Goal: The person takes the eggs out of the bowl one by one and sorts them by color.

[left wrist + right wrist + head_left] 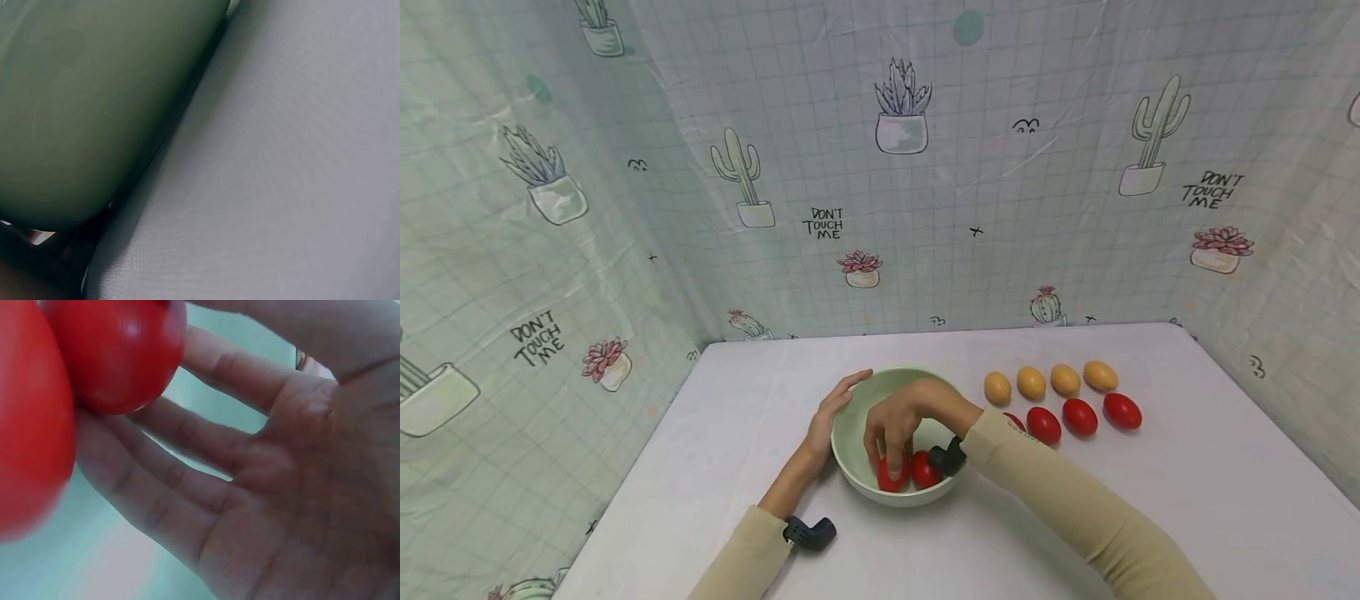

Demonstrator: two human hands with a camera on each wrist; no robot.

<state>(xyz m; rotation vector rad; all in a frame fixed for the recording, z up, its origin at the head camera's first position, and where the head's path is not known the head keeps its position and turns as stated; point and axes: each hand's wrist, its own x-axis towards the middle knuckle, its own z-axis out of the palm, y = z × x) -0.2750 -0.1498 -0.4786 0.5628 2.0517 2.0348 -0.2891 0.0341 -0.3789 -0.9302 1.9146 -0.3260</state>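
A pale green bowl [853, 433] stands on the table, its outer wall large in the left wrist view. My left hand [829, 423] rests along the bowl's left side, fingers stretched along the rim. Inside the bowl, my right hand [897, 423] reaches down and holds a glossy red egg-shaped object [887, 481] near the front wall. A second red egg-shaped object [927, 472] lies just right of it. In the right wrist view, my fingers [219, 369] curve around the held red object, and the other one, blurred, fills the left edge.
Right of the bowl, several yellow-orange egg-shaped objects [1032, 382] form a back row. A row of red ones [1079, 417] lies before them, the leftmost partly hidden by my right sleeve [1060, 492]. The white table [760, 392] meets a cactus-print cloth [805, 283] behind.
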